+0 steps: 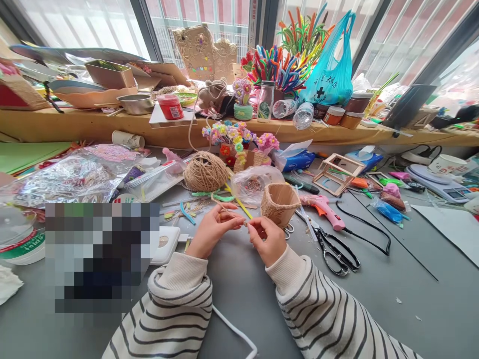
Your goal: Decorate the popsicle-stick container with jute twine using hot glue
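My left hand (216, 228) is closed in a pinch above the grey table, with jute twine (216, 200) running over its fingers. This strand leads back to the ball of twine (205, 172) just beyond. Close by, my right hand (267, 240) pinches what looks like the end of the same strand, its fingertips almost touching those of the left. Behind the right hand stands a small container (279, 207), partly wrapped in twine. A pink glue gun (326, 212) lies to its right, and black-handled scissors (337, 252) rest nearer to me.
Crocheted flowers (234, 137) stand behind the twine ball. A plastic bag of trinkets (80, 172) lies to the left, beside a white charger (164, 245). A kitchen scale (436, 182) is at the right. Jars, pipe cleaners (275, 67) and a blue bag (331, 70) crowd the ledge.
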Available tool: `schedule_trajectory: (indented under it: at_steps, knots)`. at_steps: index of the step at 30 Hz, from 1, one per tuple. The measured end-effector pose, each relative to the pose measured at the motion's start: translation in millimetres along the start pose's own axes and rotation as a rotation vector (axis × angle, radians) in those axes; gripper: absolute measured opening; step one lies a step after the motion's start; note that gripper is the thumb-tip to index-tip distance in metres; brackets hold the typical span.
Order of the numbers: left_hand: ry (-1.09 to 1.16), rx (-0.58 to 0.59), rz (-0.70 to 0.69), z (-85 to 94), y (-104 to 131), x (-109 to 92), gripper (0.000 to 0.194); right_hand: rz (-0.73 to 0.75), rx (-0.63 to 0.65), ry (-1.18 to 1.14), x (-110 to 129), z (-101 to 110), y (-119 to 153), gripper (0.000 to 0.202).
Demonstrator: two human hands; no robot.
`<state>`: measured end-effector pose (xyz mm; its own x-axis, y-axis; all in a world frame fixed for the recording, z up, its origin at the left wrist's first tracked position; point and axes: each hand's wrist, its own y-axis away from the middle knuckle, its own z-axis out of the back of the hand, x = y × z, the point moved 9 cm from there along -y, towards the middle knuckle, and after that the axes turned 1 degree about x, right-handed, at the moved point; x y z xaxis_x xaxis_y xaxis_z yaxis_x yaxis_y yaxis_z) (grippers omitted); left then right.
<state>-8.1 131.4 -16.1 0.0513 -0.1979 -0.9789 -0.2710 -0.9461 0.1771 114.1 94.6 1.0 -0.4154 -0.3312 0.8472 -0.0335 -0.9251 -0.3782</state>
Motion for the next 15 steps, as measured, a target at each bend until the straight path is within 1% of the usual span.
schedule_trajectory:
  at_steps: [4,8,11,15]
  knots:
    - [-0.03,0.016,-0.023,-3.0,0.2,-2.7,0.041,0.049,0.017,0.04,4.2,-1.5,0.1,0.015]
    - [-0.054,0.02,-0.04,-2.8,-0.9,-2.5,0.045,0.101,0.007,0.087,6.5,-2.4,1.1,0.013]
    - [-0.065,0.041,-0.061,-3.9,-1.3,-3.0,0.045,0.119,0.006,0.106,6.6,-3.1,1.7,0.013]
    - [-0.089,0.038,-0.068,-3.5,-1.2,-3.3,0.045,0.133,0.014,0.115,7.4,-4.2,2.3,0.013]
